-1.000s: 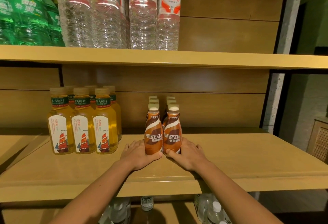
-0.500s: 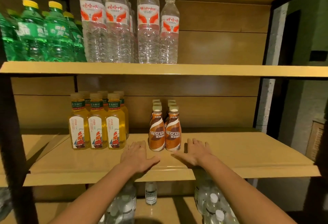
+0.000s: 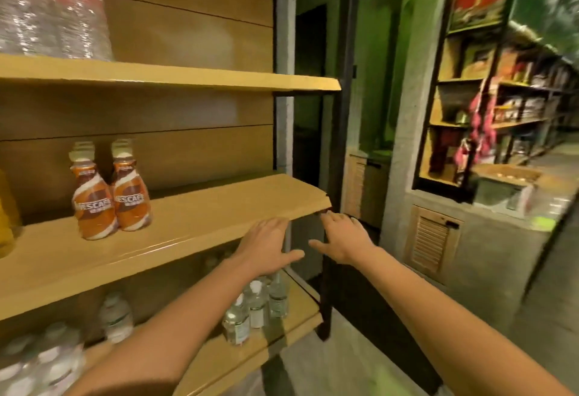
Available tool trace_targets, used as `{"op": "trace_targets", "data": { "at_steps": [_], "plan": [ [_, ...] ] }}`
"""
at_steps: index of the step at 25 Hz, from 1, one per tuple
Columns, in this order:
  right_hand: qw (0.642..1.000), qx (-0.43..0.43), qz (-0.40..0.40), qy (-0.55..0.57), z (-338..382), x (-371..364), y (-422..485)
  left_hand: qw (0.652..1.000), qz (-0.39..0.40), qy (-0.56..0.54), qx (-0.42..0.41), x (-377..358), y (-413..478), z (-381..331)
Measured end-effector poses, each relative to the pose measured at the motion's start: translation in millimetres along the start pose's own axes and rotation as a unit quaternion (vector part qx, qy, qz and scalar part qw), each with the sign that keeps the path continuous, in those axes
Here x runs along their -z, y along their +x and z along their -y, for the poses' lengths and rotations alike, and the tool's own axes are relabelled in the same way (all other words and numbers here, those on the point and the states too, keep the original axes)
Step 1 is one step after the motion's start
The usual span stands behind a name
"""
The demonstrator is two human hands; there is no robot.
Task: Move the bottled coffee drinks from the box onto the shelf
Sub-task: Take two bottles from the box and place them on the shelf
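1. The shelf (image 3: 200,220), a pale wooden board in a store rack, runs in from the left and ends at a corner near mid-frame. The box is out of view.
2. Tall water bottles (image 3: 72,10) stand on the board above the shelf. Small bottles (image 3: 255,304) of clear plastic crowd the board below it.
3. Two brown coffee bottles (image 3: 94,207) stand upright and touching on the shelf's left part, set back from its front edge. Pale caps (image 3: 82,146) show more bottles ranked behind them, though blur hides how many.
4. The left hand (image 3: 266,245) hangs in front of the shelf's front edge near its right end, fingers straight and spread, holding nothing.
5. The right hand (image 3: 344,239) hangs just below the shelf's right corner, also spread and empty, well apart from the coffee.
6. Handling, as a judgement: each coffee bottle looks like stiff plastic, light but weighted by its fill. It stands tall on a small base, so it probably tips easily among its neighbours.
7. The glossy sleeve is likely slick. The surest hold seems to be round the narrow waist under the shoulder, not at the cap.
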State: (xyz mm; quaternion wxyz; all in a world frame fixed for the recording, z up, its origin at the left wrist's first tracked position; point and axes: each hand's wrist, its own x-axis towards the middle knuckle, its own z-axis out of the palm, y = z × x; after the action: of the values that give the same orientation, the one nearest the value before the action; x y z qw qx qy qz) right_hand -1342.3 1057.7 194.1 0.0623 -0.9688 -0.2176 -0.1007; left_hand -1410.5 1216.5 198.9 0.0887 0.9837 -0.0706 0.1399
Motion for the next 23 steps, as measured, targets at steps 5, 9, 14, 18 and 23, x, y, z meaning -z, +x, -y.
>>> {"op": "trace_targets", "data": {
  "at_steps": [5,9,14,18,23],
  "plan": [
    [0.989,-0.145,-0.01,-0.025,-161.5,21.2,-89.5,0.993,0.055,-0.041,-0.098,-56.0,62.9,-139.8],
    [0.97,-0.241,-0.007,-0.039,-289.2,38.7,-161.2,0.977,0.071,-0.07,-0.188,-94.4,108.2,-270.4],
    [0.944,-0.318,0.007,-0.084,-457.9,68.8,-230.5,0.95,0.097,-0.141,-0.26,-143.4,175.4,-446.5],
    [0.931,-0.348,0.021,-0.106,-579.3,98.1,-261.7,0.948,0.124,-0.156,-0.248,-180.6,234.0,-568.6],
    [0.921,-0.371,0.02,-0.112,-706.2,104.3,-265.9,0.942,0.132,-0.167,-0.261,-226.0,308.5,-674.3]
  ]
}}
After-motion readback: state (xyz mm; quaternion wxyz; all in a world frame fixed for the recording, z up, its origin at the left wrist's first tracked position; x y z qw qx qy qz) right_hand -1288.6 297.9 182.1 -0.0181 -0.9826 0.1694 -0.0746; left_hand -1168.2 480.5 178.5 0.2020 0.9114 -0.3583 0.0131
